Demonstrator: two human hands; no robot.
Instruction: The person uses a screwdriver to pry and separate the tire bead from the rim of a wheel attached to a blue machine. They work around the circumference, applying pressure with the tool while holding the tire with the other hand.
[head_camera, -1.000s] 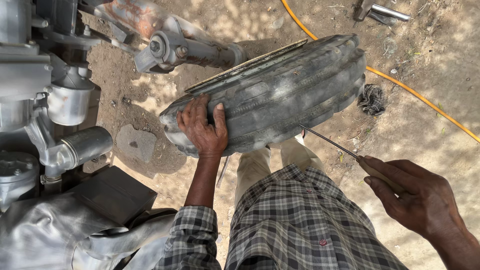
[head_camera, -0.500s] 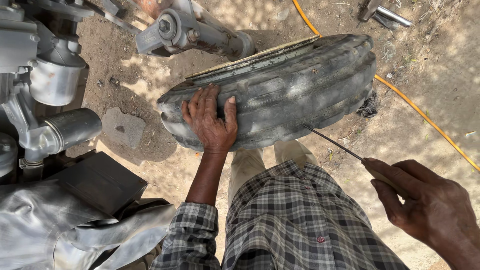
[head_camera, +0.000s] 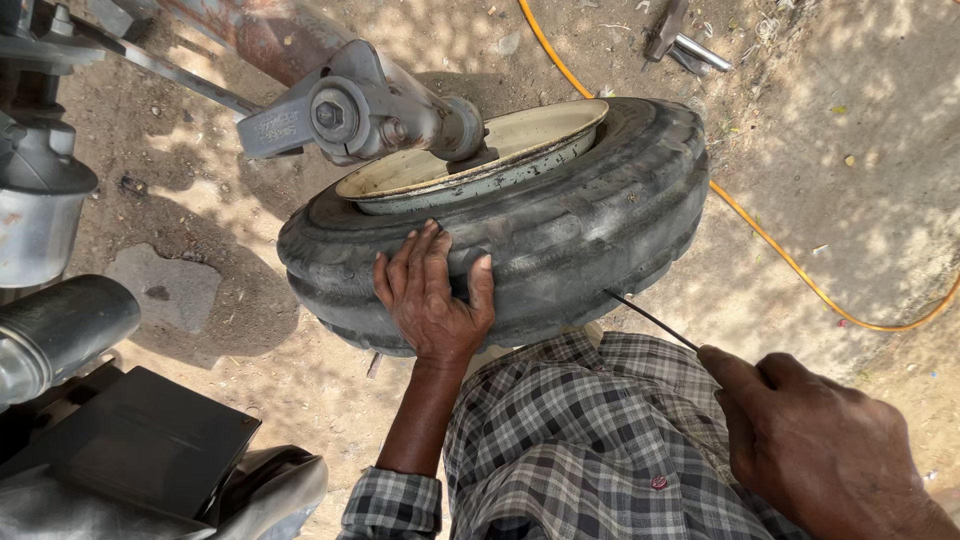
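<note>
Presently: left hand (head_camera: 432, 298) spread flat on ribbed black tyre (head_camera: 560, 230); right hand (head_camera: 815, 450) gripping thin metal rod (head_camera: 652, 320), tip touching tyre.

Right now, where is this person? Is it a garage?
Probably an outdoor repair spot, not an indoor garage. The ground is bare dirt, a worn tyre sits on a vehicle's axle hub, and a yellow hose lies across the dirt.

The scene is seen from a single head-worn camera, pointed steeply down from close above. The left hand (head_camera: 432, 297) is framed near centre, flat on the tyre (head_camera: 560, 235); the right hand (head_camera: 815, 445) is cut off at the lower right corner.
</note>
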